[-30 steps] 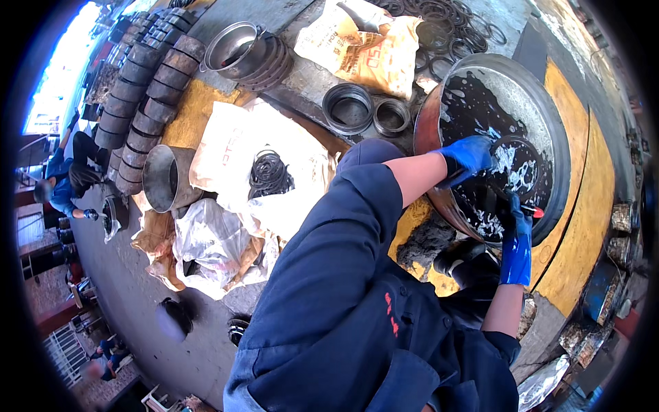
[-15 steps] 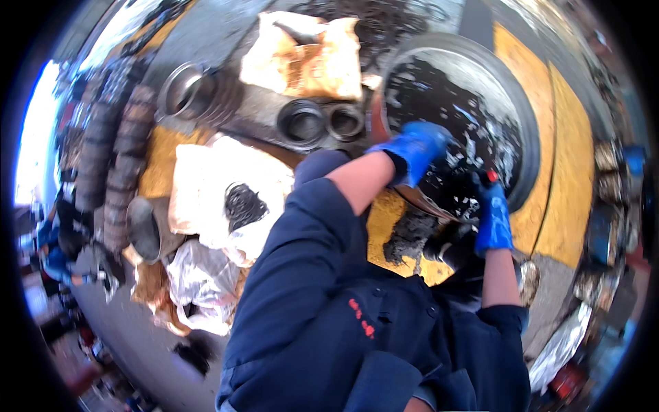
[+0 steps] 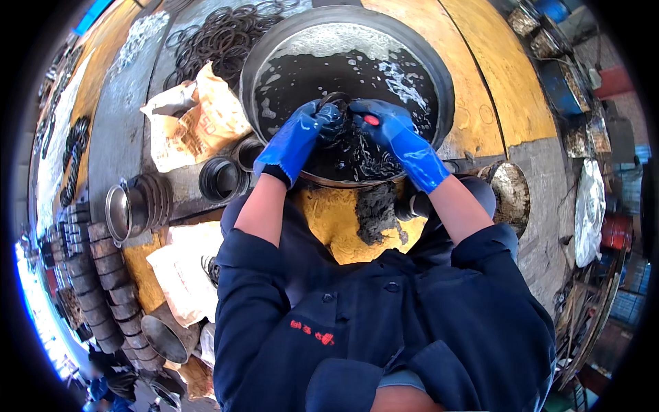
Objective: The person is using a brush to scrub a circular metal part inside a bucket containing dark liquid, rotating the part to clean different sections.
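Observation:
A round dark tub (image 3: 445,82) holds black liquid with pale foam along its far side. Above its near half, my left hand (image 3: 292,141), in a blue rubber glove, closes its fingers around a thin black ring (image 3: 335,98). Close beside it, my right hand (image 3: 405,141), gloved the same way, is closed on a small tool with a red end (image 3: 371,120); the rest of the tool is hidden in the grip. Its fingertips are at the ring's right side. Below the hands, dark curved pieces (image 3: 371,163) show wet in the liquid.
Beyond the tub's left lies a pile of black rings (image 3: 223,38). Nearer stand an open paper sack (image 3: 199,123), round black collars (image 3: 221,178) and a metal ring stack (image 3: 127,211). A white sack (image 3: 182,264) lies left of my legs; a stained can (image 3: 509,196) stands at right.
The head view has turned, bringing the tub to the centre. My hands, apart before, have come together over the liquid, and a black ring now shows in my left hand.

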`<action>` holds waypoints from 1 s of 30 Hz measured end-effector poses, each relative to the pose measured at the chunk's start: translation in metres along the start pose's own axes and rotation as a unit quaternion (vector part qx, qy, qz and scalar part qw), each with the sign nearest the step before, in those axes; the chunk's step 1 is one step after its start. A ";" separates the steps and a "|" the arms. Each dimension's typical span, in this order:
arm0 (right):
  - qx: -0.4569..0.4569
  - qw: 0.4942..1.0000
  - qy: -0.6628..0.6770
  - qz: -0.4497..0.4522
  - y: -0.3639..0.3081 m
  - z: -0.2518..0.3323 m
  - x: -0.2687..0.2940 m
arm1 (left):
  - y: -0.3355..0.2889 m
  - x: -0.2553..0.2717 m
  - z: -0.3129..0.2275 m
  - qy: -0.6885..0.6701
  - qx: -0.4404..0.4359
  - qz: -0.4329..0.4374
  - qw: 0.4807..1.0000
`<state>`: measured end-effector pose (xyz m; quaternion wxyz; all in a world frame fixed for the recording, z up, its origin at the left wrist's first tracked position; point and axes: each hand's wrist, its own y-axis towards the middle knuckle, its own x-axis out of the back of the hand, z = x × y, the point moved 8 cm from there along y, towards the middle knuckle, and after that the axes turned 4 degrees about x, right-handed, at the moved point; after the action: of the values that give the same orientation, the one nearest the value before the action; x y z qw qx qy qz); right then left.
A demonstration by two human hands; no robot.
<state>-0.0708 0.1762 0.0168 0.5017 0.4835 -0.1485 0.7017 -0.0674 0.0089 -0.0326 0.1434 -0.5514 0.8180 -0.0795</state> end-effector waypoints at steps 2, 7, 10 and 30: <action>-0.131 0.989 0.061 0.026 -0.009 -0.033 -0.019 | 0.016 -0.004 0.012 -0.058 0.023 0.002 0.998; -0.386 0.796 0.466 0.017 -0.045 -0.057 -0.068 | 0.013 -0.003 -0.008 0.056 -0.074 -0.026 0.995; -0.363 0.679 0.638 -0.010 -0.046 -0.036 -0.070 | 0.012 -0.002 -0.015 0.076 -0.099 -0.052 0.991; -0.106 0.985 -0.018 -0.134 -0.046 -0.050 -0.008 | 0.002 -0.035 -0.002 -0.064 0.093 -0.073 0.991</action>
<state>-0.0577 0.2272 -0.0272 0.6369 0.4556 -0.1649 0.5996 -0.0573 0.0422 -0.0255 0.2404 -0.5981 0.7534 -0.1301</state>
